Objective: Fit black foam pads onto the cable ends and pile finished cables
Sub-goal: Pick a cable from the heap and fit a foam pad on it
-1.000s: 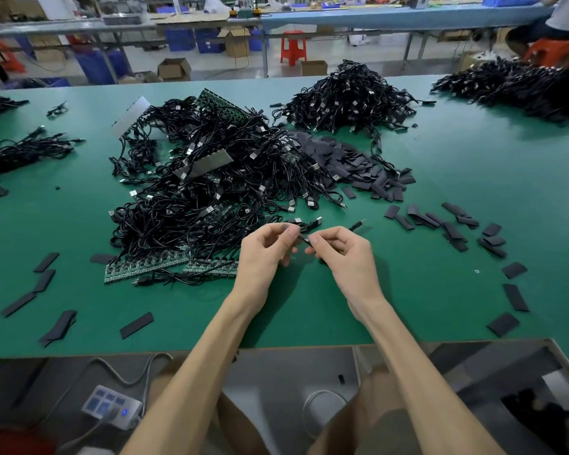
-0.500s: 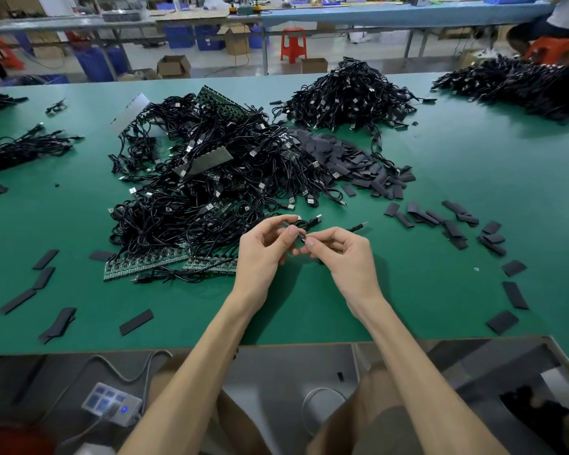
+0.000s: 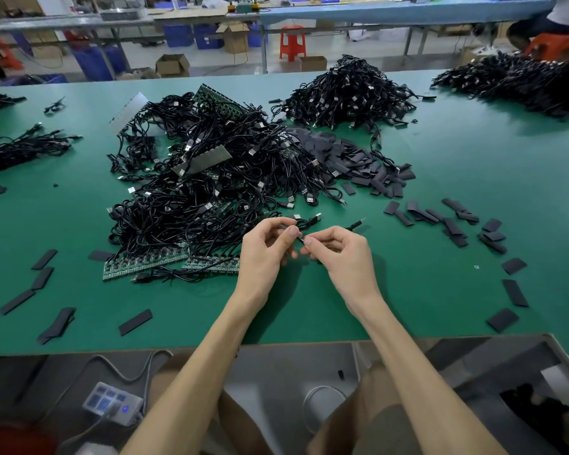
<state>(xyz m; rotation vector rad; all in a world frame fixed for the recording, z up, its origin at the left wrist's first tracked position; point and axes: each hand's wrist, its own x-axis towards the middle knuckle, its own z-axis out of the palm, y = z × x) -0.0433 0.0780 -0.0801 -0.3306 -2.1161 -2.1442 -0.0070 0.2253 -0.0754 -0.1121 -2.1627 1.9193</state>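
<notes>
My left hand (image 3: 266,251) and my right hand (image 3: 340,254) meet fingertip to fingertip over the green table (image 3: 473,165), both pinching one thin black cable (image 3: 304,223) at its end. Its loop and a silver plug lie just beyond my fingers; a second plug end (image 3: 358,222) points right. Whether a foam pad sits between my fingertips is hidden. A big tangle of black cables (image 3: 211,178) lies ahead left. A heap of black foam pads (image 3: 352,159) lies behind it, and loose pads (image 3: 454,221) are scattered right.
A neater cable pile (image 3: 345,93) sits at the back centre, another (image 3: 523,80) at far right. Green circuit strips (image 3: 145,266) poke out under the tangle. More pads (image 3: 43,280) lie at the left front. A seated person (image 3: 552,24) is beyond the table.
My hands stay together at the same spot; the fingers have shifted slightly on the cable end.
</notes>
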